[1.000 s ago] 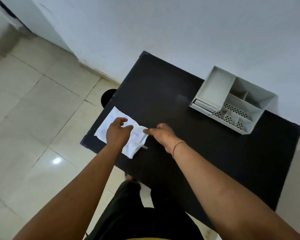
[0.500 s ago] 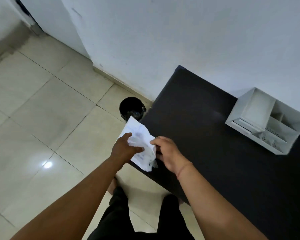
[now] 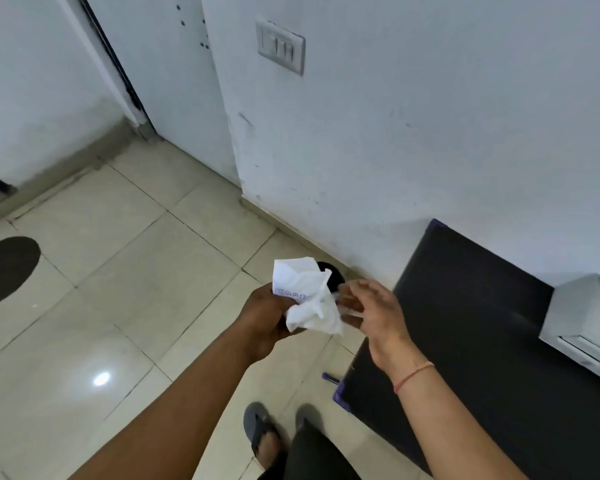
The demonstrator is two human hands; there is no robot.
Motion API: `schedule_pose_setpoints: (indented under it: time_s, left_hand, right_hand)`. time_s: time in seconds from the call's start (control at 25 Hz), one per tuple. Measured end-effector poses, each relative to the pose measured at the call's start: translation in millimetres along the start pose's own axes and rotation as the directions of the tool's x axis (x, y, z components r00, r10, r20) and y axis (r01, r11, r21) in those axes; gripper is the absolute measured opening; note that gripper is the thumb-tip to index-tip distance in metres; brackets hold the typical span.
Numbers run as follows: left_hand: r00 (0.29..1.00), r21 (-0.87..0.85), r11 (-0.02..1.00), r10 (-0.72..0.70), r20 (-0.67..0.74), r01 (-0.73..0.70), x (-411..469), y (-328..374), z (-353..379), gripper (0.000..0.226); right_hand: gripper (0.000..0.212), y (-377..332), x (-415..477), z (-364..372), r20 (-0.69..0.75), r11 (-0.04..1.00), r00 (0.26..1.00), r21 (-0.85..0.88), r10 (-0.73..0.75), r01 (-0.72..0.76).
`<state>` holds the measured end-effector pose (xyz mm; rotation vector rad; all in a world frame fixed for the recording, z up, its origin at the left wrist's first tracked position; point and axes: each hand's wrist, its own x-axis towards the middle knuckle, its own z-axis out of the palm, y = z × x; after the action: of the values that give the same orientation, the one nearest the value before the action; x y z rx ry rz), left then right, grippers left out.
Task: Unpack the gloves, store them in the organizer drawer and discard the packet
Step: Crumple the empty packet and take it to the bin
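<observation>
Packet [image 3: 307, 299], crumpled and marked "gloves", is held over the floor above a dark bin [image 3: 335, 277] beside the black tabletop [image 3: 465, 323], in the head view. Released from here, the light paper could drift and miss the bin, most of which it hides. Left hand [image 3: 265, 315] is closed around the packet; right hand [image 3: 371, 315] is spread open, fingertips [image 3: 347, 320] at the paper's edge, holding nothing. Organizer [image 3: 586, 317] sits on the tabletop.
</observation>
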<state>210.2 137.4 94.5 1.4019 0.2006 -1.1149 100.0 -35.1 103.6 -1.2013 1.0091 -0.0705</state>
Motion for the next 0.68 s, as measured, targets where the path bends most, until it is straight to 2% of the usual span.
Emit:
schedule_pose_setpoints:
  time_s: [0.04, 0.12, 0.2, 0.24, 0.28, 0.36, 0.44, 0.48, 0.56, 0.68]
  left_hand:
    - [0.998, -0.116, 0.992, -0.046, 0.044, 0.051, 9.7, 9.0, -3.5, 0.026]
    - [0.983, -0.23, 0.96, -0.139, 0.117, 0.163, 29.5, 25.3, -2.6, 0.022]
    - [0.975, -0.152, 0.966, -0.197, 0.102, 0.211, 54.1, 31.1, 4.4, 0.022]
    - [0.971, -0.081, 0.97, -0.224, 0.078, 0.23, 67.0, 36.5, 10.8, 0.024]
    - [0.966, -0.012, 0.967, -0.253, 0.047, 0.254, 77.1, 40.8, 17.1, 0.027]
    - [0.961, 0.197, 0.942, -0.275, -0.007, 0.271, 106.2, 56.8, 31.6, 0.029]
    - [0.967, 0.364, 0.9, -0.253, -0.014, 0.24, 130.2, 71.2, 43.3, 0.018]
    - [0.971, 0.39, 0.892, -0.239, -0.021, 0.228, 144.2, 77.0, 46.5, 0.016]
    - [0.967, 0.365, 0.897, -0.25, -0.046, 0.25, 174.2, 82.8, 46.1, 0.019]
    - [0.949, 0.311, 0.897, -0.292, -0.116, 0.314, 231.7, 75.7, 33.1, 0.02]
  right_hand:
    - [0.014, -6.8, 8.5, 0.5, -0.009, 0.999, 1.0, -0.032, -0.01, 0.009]
    - [0.028, -17.6, 19.7, -0.2, 0.121, 0.996, 0.993, -0.094, 0.006, 0.005]
    - [0.046, -25.0, 25.6, 3.4, 0.283, 0.985, 0.959, -0.155, -0.029, 0.075]
    - [0.052, -26.6, 31.5, 6.5, 0.307, 0.981, 0.949, -0.152, -0.07, 0.122]
    - [0.054, -25.9, 37.1, 9.7, 0.278, 0.979, 0.954, -0.129, -0.116, 0.156]
    - [0.039, -24.1, 60.3, 16.3, 0.093, 0.988, 0.986, -0.056, -0.141, 0.147]
    - [0.024, -19.5, 87.2, 21.4, -0.099, 0.996, 0.993, 0.067, -0.056, 0.063]
    - [0.023, -15.8, 103.0, 22.1, -0.176, 0.984, 0.984, 0.18, 0.029, 0.003]
    - [0.026, -4.7, 136.5, 18.8, -0.253, 0.883, 0.94, 0.46, 0.23, -0.092]
    - [0.021, 16.6, 190.7, 10.2, -0.201, 0.663, 0.878, 0.731, 0.434, -0.161]
